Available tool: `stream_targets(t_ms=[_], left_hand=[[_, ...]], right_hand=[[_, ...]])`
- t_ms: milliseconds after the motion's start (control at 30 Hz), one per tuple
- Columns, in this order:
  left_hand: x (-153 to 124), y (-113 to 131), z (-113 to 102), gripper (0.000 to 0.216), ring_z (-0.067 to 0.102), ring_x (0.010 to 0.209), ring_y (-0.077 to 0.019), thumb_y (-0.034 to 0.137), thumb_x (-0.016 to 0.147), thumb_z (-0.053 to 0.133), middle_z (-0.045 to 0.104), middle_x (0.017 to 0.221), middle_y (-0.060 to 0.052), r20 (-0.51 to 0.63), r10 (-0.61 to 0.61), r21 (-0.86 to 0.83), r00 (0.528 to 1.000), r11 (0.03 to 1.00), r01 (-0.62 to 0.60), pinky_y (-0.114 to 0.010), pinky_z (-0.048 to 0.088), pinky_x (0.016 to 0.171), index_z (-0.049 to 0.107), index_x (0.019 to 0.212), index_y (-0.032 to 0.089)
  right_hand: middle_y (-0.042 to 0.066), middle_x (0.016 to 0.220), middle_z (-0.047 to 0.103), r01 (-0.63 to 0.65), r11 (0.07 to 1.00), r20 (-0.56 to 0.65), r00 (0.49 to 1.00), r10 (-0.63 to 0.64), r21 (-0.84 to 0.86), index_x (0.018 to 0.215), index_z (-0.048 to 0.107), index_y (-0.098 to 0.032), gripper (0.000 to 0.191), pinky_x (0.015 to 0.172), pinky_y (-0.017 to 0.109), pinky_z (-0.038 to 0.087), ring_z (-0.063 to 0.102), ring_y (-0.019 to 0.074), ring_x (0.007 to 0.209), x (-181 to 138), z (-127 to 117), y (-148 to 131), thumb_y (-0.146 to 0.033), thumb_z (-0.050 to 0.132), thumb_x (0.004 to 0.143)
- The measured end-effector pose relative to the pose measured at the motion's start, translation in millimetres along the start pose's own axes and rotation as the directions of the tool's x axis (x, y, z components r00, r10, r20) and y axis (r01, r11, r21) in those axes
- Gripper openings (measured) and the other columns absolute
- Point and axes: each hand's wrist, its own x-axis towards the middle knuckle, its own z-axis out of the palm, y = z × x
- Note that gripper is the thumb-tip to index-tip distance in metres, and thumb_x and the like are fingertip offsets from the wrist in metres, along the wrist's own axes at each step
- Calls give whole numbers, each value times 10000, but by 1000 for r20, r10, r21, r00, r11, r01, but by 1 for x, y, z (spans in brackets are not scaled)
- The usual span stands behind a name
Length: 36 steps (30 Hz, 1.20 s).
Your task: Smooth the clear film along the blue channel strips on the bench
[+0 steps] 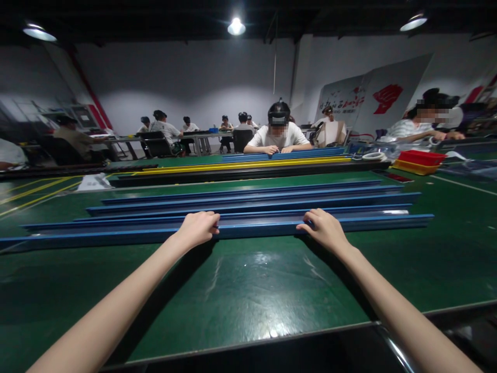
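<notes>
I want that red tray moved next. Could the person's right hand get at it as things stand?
Probably not. The right hand grips the nearest blue rail, while the red tray sits far across the green table, beyond further blue rails and a yellow rail; the arm looks stretched.

Grey walls (186, 77) and ceiling lamps (236, 26) surround long green tables (240, 290).
</notes>
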Motion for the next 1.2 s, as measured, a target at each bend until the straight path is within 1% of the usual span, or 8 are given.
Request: stream_targets(t_ms=[133,233,500,667,867,933,1100,1200], left_hand=[[-2,-5,-1,86,581,777,-183,261,800,493,628,881,-29,5,-35,2,999,999,35,-237,310,525,558,796,204],[0,-4,0,249,578,751,-187,406,834,454,628,840,-34,-6,-68,-42,998,997,68,-248,341,553,571,766,196],[19,14,31,312,516,928,-204,409,881,356,580,1031,-62,-351,-14,-63,936,998,-9,-304,395,743,567,966,195],[23,12,42,325,513,978,-218,368,886,331,581,1093,-73,-394,-41,-87,918,996,8,-335,380,780,556,1044,194],[23,-10,49,393,499,1067,-214,383,876,309,568,1181,-66,-381,-107,-151,918,987,53,-360,352,828,497,1177,215],[24,-17,52,392,503,1071,-211,383,867,307,581,1168,-65,-383,-118,-166,916,984,57,-368,338,848,518,1155,221],[27,-23,51,421,517,1057,-220,378,855,301,596,1140,-95,-380,-107,-170,919,984,44,-383,318,876,527,1151,180],[30,-22,50,418,529,1037,-221,375,853,300,609,1115,-92,-368,-113,-174,923,983,51,-381,323,874,538,1131,174]], right_hand=[[34,769,593,10,998,-1,1000,-10,-54,723,568,-189,241,627,246,310,509,162,769,4,4,-10,-403,497,808],[40,785,603,-15,996,-3,1000,15,-87,725,577,-187,246,606,248,294,517,160,769,8,4,-23,-404,499,810],[44,794,618,44,995,-9,999,-45,-89,728,590,-186,246,611,262,289,525,166,774,19,11,-63,-420,544,786],[57,833,619,77,994,-8,997,-78,-73,792,596,-183,283,661,278,317,514,191,818,24,12,-59,-461,544,773],[106,1119,565,187,982,-50,981,-188,-11,1076,549,-174,477,808,334,331,477,228,996,35,16,-40,-546,412,812],[107,1205,527,143,990,-41,989,-142,4,1136,519,-172,484,876,359,309,449,222,1079,40,21,-35,-517,322,858],[96,1357,399,-137,991,58,989,136,6,1290,385,-179,566,1015,479,156,324,222,1245,53,35,-24,-521,196,880],[88,1369,383,-152,988,134,980,150,4,1284,397,-179,587,1040,478,117,301,212,1265,60,39,-20,-540,181,874]])
